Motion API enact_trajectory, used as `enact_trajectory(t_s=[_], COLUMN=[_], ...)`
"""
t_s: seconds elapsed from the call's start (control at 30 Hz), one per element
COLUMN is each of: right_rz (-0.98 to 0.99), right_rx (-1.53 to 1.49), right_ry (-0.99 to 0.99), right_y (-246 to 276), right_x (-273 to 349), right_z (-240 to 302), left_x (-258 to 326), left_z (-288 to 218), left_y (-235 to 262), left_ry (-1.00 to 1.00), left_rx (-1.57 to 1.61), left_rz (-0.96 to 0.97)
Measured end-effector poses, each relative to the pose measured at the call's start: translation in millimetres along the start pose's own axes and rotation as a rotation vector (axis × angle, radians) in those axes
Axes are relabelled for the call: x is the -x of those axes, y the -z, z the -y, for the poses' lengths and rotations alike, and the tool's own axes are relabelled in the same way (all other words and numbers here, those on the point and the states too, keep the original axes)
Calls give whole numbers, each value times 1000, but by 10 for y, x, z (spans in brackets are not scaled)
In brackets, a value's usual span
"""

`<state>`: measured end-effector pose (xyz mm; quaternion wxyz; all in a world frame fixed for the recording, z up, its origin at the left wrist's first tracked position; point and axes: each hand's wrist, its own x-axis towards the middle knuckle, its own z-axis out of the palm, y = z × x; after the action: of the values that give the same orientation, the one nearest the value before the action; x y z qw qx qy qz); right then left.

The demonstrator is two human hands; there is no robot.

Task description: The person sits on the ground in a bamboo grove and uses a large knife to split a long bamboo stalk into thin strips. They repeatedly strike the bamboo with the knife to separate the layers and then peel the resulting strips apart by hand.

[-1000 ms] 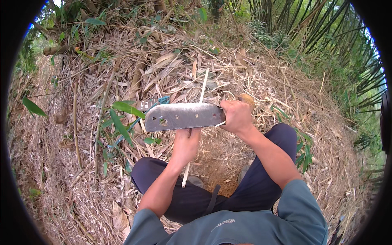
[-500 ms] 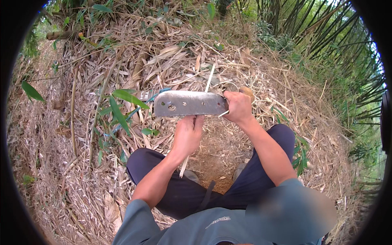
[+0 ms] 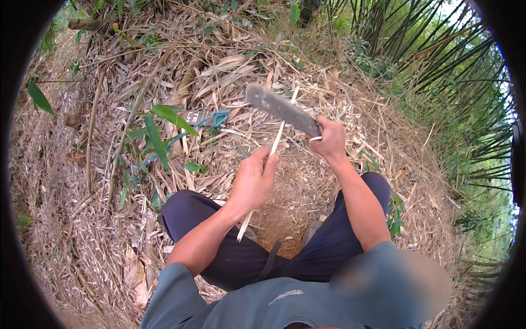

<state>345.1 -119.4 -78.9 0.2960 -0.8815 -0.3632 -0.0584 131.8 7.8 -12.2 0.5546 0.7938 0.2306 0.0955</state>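
Strip (image 3: 276, 140) stood upright between your knees, pinched in your left hand (image 3: 253, 181); your right hand (image 3: 330, 138) gripped the knife (image 3: 282, 109) raised far-left. Best to strike clear of your fingers.

Dry bamboo leaves and straw-coloured stalks (image 3: 181, 71) blanket sloping ground in daylight. A patch of bare brown earth (image 3: 285, 219) shows near the lower centre. Green bamboo stems (image 3: 438, 60) crowd the upper right, and a few broad green leaves (image 3: 164, 120) rise at left.
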Motion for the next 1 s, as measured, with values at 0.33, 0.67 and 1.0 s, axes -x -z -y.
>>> enact_trajectory(t_s=[0.33,0.67,1.0], right_rz=[-53,-111,-158], right_rx=[-22,-124,-61], right_ry=[18,-78,-341], right_y=[-34,83,-144], right_x=[-31,-71,-163], right_z=[-103,39,-478], left_x=[73,175,30], left_z=[-23,-139,-2], left_y=[8,21,67], left_ry=[33,31,57], left_rx=[1,35,497], left_rz=[62,88,206])
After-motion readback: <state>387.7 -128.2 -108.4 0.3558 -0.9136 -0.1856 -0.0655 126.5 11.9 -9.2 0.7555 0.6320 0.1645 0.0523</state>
